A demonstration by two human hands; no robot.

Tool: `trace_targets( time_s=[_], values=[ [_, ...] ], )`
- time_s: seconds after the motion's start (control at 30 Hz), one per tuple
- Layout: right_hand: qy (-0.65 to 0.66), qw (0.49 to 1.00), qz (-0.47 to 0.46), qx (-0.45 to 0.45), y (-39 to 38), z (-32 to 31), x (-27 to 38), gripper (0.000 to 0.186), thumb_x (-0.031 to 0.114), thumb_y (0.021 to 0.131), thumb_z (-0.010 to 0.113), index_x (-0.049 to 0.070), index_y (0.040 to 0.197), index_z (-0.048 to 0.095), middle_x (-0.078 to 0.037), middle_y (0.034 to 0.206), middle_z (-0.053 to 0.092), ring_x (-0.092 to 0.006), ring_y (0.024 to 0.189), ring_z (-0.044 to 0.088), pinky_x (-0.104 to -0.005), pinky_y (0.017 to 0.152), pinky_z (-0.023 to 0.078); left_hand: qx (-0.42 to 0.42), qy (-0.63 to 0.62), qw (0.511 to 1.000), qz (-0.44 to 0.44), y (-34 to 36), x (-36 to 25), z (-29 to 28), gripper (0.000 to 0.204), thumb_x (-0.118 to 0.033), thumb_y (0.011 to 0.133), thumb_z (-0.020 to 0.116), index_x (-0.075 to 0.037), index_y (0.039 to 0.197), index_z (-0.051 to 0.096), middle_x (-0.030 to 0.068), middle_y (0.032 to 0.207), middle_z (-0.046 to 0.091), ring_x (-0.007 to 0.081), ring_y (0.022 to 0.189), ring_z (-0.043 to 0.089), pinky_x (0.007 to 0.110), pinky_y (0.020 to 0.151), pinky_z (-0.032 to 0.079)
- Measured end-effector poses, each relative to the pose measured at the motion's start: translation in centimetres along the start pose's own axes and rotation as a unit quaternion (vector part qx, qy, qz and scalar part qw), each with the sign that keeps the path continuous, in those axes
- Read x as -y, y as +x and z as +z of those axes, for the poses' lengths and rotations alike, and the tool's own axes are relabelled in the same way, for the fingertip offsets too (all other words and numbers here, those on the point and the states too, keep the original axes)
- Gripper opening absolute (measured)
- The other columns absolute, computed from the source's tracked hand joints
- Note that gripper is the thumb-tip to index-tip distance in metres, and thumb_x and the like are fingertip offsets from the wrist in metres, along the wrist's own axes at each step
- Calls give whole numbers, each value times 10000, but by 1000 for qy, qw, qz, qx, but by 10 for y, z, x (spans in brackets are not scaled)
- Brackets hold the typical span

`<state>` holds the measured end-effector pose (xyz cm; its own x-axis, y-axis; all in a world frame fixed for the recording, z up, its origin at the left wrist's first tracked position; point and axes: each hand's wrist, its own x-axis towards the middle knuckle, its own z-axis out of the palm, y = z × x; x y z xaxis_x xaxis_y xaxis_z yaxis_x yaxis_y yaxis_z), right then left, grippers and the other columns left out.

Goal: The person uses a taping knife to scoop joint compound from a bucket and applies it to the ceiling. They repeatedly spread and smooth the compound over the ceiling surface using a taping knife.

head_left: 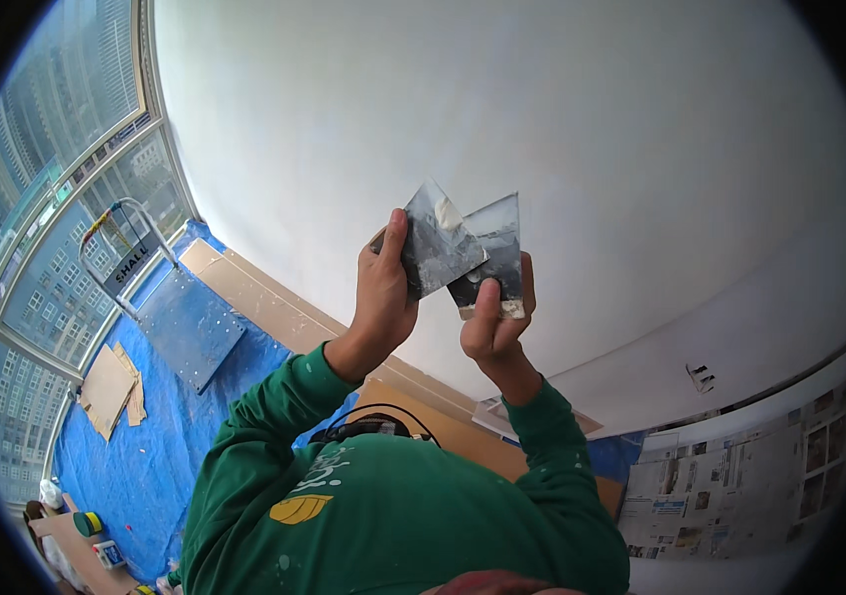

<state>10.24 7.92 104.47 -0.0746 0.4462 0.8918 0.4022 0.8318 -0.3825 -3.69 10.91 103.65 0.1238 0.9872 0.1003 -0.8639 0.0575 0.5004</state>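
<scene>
In front of the white wall I hold two flat metal putty knives close together. My left hand (380,302) is closed round one putty knife (426,260), its thumb along the blade's edge. A dab of white filler (448,214) sits on that blade near its upper edge. My right hand (497,332) grips the other putty knife (504,230), thumb on the near face. Whitish paste (511,309) cakes its lower edge. The left blade overlaps the right one in this view; I cannot tell whether they touch.
A platform trolley (190,327) stands at the left on a blue plastic sheet (145,476), near large windows (61,198). Cardboard pieces (109,390) lie on the sheet, and cardboard strips (264,297) run along the wall (542,89). Newspaper (730,491) covers a surface at lower right.
</scene>
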Motion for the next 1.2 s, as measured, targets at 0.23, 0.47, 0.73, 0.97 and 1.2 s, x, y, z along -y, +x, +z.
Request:
trace_targets(
  time_s=[0.23, 0.47, 0.73, 0.97, 1.2],
  values=[
    [230, 905, 358, 28, -31, -21, -11, 229, 116, 1015, 556, -37, 1171, 625, -120, 1051, 676, -238, 900, 659, -348, 826, 523, 8, 8, 1000, 22, 3, -21, -3, 457, -432, 1047, 556, 19, 1117, 586, 74, 1030, 664, 142, 893, 670, 324, 825, 572],
    [802, 364, 469, 68, -31, -14, 31, 242, 262, 1064, 500, 92, 891, 488, -4, 553, 516, -68, 377, 392, -215, 368, 251, 57, 20, 998, -30, 10, -9, 0, 456, -457, 1050, 540, -6, 1082, 597, 42, 972, 649, 108, 851, 639, 303, 785, 553],
    [624, 636, 448, -73, -21, -45, -69, 173, 201, 1038, 524, 77, 1028, 645, -83, 984, 724, -132, 725, 641, -282, 613, 509, 84, 206, 955, 196, 0, -15, -34, 457, -432, 1077, 486, 4, 1009, 609, 35, 891, 646, 109, 765, 641, 306, 680, 551],
    [535, 640, 548, -69, 0, -45, 23, 119, 184, 985, 557, 92, 996, 631, -38, 877, 703, -139, 725, 655, -294, 543, 473, 228, 442, 576, 648, 18, -45, -34, 631, -507, 1058, 403, 42, 1177, 691, 149, 974, 702, 300, 875, 724, 343, 653, 596],
    [450, 649, 612, -33, 42, -34, 68, 128, 185, 976, 544, 86, 1004, 621, -36, 853, 698, -153, 728, 671, -299, 569, 497, 291, 530, 419, 677, 27, -69, -39, 441, -401, 960, 632, -38, 1198, 710, 63, 1055, 703, 226, 901, 705, 302, 699, 599]
  ],
)
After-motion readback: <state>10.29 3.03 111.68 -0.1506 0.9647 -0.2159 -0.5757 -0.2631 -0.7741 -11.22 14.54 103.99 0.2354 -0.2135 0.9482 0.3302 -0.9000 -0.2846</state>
